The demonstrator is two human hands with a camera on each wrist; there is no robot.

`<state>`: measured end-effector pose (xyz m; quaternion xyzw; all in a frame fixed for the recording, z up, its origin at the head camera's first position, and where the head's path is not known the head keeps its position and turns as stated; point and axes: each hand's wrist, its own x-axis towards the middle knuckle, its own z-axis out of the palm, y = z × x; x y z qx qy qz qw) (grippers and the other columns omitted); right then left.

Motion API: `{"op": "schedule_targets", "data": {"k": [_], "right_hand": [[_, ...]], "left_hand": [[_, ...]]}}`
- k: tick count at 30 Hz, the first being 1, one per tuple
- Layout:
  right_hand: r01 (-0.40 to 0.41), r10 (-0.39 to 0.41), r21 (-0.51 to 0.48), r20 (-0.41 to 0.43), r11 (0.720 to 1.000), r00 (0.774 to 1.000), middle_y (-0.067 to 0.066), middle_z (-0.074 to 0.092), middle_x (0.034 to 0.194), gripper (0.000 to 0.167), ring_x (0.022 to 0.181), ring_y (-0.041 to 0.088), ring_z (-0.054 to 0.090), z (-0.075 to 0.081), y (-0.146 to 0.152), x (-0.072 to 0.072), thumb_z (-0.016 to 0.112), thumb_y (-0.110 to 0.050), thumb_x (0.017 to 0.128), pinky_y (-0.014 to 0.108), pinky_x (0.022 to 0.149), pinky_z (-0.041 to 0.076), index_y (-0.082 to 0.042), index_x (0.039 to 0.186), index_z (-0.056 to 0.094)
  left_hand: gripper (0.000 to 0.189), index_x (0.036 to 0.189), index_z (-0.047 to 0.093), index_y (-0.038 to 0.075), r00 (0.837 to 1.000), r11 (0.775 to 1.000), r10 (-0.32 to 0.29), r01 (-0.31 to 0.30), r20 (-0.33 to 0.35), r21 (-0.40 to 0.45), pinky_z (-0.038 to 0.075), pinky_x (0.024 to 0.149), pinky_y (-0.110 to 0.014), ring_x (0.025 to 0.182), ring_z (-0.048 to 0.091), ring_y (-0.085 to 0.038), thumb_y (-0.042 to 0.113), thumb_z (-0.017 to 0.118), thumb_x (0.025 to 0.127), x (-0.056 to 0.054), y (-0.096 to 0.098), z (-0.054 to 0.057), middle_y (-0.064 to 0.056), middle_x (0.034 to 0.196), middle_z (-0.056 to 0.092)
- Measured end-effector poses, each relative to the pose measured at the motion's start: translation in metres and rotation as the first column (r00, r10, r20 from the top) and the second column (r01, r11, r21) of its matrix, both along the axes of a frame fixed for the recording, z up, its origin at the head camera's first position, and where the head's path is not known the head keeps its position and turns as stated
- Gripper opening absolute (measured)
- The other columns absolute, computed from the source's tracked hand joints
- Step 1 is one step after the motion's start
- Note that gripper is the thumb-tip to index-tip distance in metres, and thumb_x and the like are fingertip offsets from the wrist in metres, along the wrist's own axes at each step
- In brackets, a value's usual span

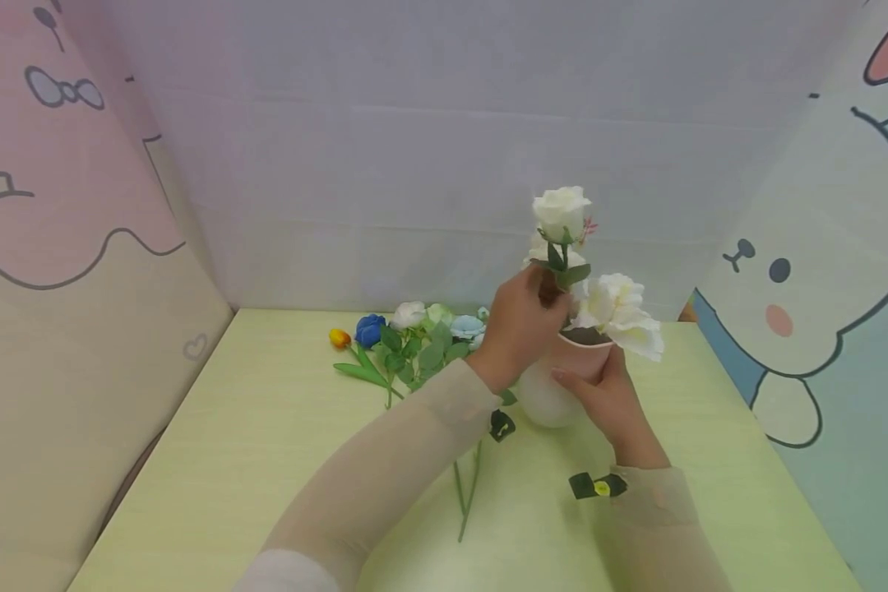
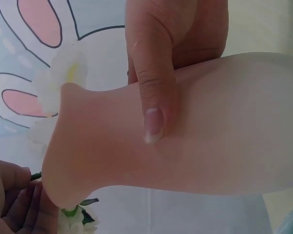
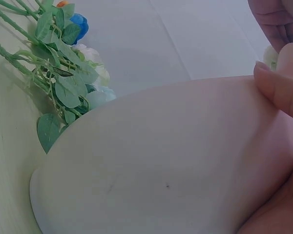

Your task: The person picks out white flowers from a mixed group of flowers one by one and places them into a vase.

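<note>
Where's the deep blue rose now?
In the head view, the rose lies far back on the pale-yellow table, left of centre, between the orange tulip and round white flower.

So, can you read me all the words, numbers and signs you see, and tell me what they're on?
None: no word, label, brand or number can be read in any view.
The heart and bunny on the backdrop are drawings, not writing.
Any marks on the small black things by the sleeves are too small to read.
The vase shows tiny dark specks, no letters.
</note>
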<state>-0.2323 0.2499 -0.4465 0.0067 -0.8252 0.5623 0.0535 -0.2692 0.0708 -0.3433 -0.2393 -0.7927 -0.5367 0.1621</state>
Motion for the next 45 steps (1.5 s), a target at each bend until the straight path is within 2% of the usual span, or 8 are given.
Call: {"op": "schedule_targets", "data": {"k": [4, 11, 19, 24, 29, 35, 40, 45], "right_hand": [[-0.006, 0.006, -0.009, 0.005, 1.0, 1.0, 0.015, 0.041, 0.151, 0.091, 0.135, 0.026, 0.045, 0.002, -0.001, 0.001, 0.08, -0.026, 0.092, 0.043, 0.112, 0.035, -0.006, 0.158, 0.02], [0.002, -0.002, 0.003, -0.004, 1.0, 1.0, 0.015, 0.046, 0.144, 0.084, 0.127, 0.023, 0.048, 0.001, -0.002, 0.001, 0.08, -0.027, 0.092, 0.033, 0.106, 0.038, -0.004, 0.152, 0.026], [0.001, -0.001, -0.001, -0.024, 1.0, 1.0, 0.013, 0.047, 0.141, 0.085, 0.126, 0.023, 0.049, 0.0, -0.001, 0.0, 0.08, -0.031, 0.091, 0.033, 0.106, 0.039, -0.006, 0.152, 0.027], [-0.005, 0.005, -0.005, -0.019, 1.0, 1.0, 0.013, 0.045, 0.146, 0.086, 0.129, 0.023, 0.047, -0.001, 0.0, 0.0, 0.08, -0.028, 0.092, 0.033, 0.107, 0.037, -0.006, 0.154, 0.024], [-0.011, 0.011, -0.011, -0.007, 1.0, 1.0, 0.014, 0.044, 0.147, 0.086, 0.129, 0.021, 0.046, -0.001, 0.001, 0.0, 0.079, -0.025, 0.092, 0.032, 0.107, 0.037, -0.006, 0.154, 0.023], [0.002, -0.002, -0.006, 0.006, 1.0, 1.0, 0.014, 0.046, 0.144, 0.084, 0.125, 0.02, 0.048, -0.001, 0.001, 0.0, 0.079, -0.027, 0.092, 0.03, 0.103, 0.039, -0.005, 0.152, 0.025], [0.003, -0.003, -0.002, 0.008, 1.0, 1.0, 0.015, 0.047, 0.142, 0.084, 0.124, 0.021, 0.048, 0.0, 0.0, 0.001, 0.079, -0.028, 0.092, 0.031, 0.104, 0.039, -0.004, 0.152, 0.025], [-0.007, 0.007, 0.0, 0.016, 1.0, 1.0, 0.016, 0.045, 0.144, 0.086, 0.127, 0.023, 0.047, 0.001, 0.001, 0.001, 0.078, -0.03, 0.093, 0.036, 0.105, 0.038, -0.005, 0.153, 0.023]], "left_hand": [[0.008, 0.102, 0.062, 0.012, 1.0, 0.998, 0.005, -0.004, 0.016, -0.06, 0.05, 0.066, -0.022, 0.075, 0.06, -0.009, 0.011, 0.066, 0.095, -0.002, 0.002, 0.001, 0.004, 0.087, 0.064], [0.012, 0.088, 0.063, 0.01, 0.996, 0.988, 0.065, -0.057, 0.053, -0.142, 0.049, 0.063, -0.028, 0.07, 0.058, -0.016, 0.014, 0.072, 0.094, -0.002, 0.002, 0.004, 0.001, 0.077, 0.062], [0.012, 0.103, 0.062, 0.008, 0.996, 0.991, 0.056, -0.046, 0.074, -0.127, 0.05, 0.068, -0.027, 0.078, 0.061, -0.014, 0.012, 0.071, 0.095, -0.001, 0.005, 0.004, -0.002, 0.087, 0.066], [0.014, 0.105, 0.059, 0.01, 0.999, 0.991, 0.04, -0.038, 0.009, -0.126, 0.048, 0.069, -0.023, 0.08, 0.06, -0.013, 0.011, 0.069, 0.095, -0.002, 0.01, 0.003, 0.0, 0.089, 0.064], [0.007, 0.099, 0.061, 0.012, 0.998, 0.978, 0.032, -0.043, -0.057, -0.204, 0.047, 0.071, -0.022, 0.081, 0.057, -0.012, 0.012, 0.068, 0.097, -0.005, 0.013, 0.004, 0.003, 0.09, 0.06], [0.006, 0.101, 0.066, 0.015, 0.993, 0.934, 0.062, -0.092, -0.098, -0.344, 0.05, 0.08, -0.023, 0.091, 0.06, -0.01, 0.014, 0.07, 0.095, -0.014, 0.018, 0.009, 0.006, 0.097, 0.065], [0.004, 0.094, 0.068, 0.019, 0.982, 0.856, 0.116, -0.175, -0.15, -0.487, 0.051, 0.074, -0.028, 0.088, 0.062, -0.012, 0.016, 0.07, 0.093, -0.019, 0.021, 0.01, 0.007, 0.092, 0.065], [0.006, 0.088, 0.067, 0.021, 0.972, 0.789, 0.155, -0.229, -0.177, -0.57, 0.051, 0.068, -0.03, 0.084, 0.063, -0.014, 0.021, 0.071, 0.093, -0.017, 0.024, 0.009, 0.007, 0.085, 0.064]]}}
